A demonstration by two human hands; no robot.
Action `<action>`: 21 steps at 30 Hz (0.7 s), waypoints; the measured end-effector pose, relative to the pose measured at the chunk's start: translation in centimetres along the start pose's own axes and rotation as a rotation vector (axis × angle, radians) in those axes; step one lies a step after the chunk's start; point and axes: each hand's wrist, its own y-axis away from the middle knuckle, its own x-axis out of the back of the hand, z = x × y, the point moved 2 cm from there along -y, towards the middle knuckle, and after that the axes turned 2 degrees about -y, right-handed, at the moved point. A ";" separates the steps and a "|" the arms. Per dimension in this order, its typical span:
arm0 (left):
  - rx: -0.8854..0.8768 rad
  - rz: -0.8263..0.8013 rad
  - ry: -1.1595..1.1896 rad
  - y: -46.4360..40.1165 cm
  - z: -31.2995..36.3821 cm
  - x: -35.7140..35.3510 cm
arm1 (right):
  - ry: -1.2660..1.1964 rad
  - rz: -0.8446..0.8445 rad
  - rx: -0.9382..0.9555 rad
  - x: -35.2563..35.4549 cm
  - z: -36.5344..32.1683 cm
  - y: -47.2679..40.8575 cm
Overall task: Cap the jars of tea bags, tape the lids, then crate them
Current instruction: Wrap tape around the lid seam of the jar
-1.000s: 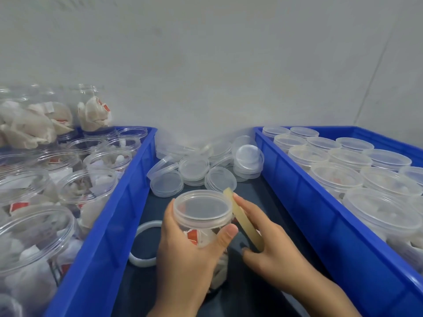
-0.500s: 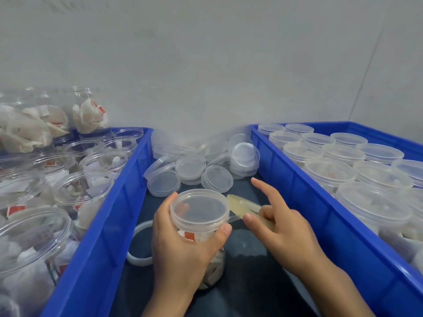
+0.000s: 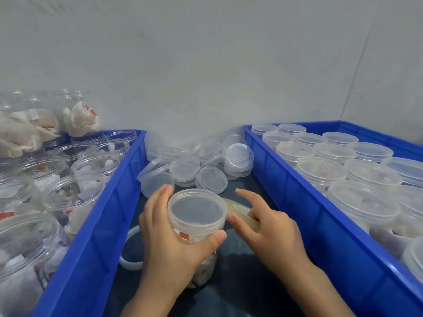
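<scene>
A clear jar of tea bags stands capped with a translucent lid (image 3: 197,208) on the dark table between two blue crates. My left hand (image 3: 174,245) grips the jar just below the lid, thumb in front. My right hand (image 3: 267,229) holds a yellowish roll of tape (image 3: 238,211) against the right side of the lid, thumb near the lid's rim and forefinger pointing left. Most of the roll is hidden in my palm.
The left blue crate (image 3: 96,225) holds several open jars of tea bags. Capped jars fill the right blue crate (image 3: 297,202). A heap of loose lids (image 3: 196,165) lies by the wall behind the jar. A white ring (image 3: 128,248) sits on the table left of it.
My right hand has swung the tape roll from beside the jar up to the lid's right edge. My left hand has turned the jar a little. The view has shifted slightly.
</scene>
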 end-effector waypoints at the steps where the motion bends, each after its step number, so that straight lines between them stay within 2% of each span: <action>1: -0.005 -0.035 -0.025 -0.4 0.4 0.4 | 0.019 0.023 0.004 0.1 -0.2 0.1; 4: -0.024 -0.220 -0.278 -1.7 1.9 1.2 | 0.093 0.190 0.045 0.3 -0.8 0.3; 7: 0.047 -0.438 -0.561 -3.0 3.5 1.7 | 0.208 0.352 0.166 0.6 -1.6 0.2; 11: 0.126 -0.683 -0.703 -4.2 4.5 0.6 | 0.210 0.342 0.218 0.8 -1.8 0.2; 14: 0.121 -0.716 -0.658 -4.6 4.4 -0.6 | 0.115 0.166 0.123 1.2 -1.7 0.0; 17: 0.052 -0.660 -0.753 -4.3 4.0 -0.9 | -0.005 0.007 0.052 0.7 -0.1 0.1; 21: -0.009 -0.571 -0.791 -4.1 4.1 -0.9 | -0.105 0.063 0.002 0.8 0.0 0.0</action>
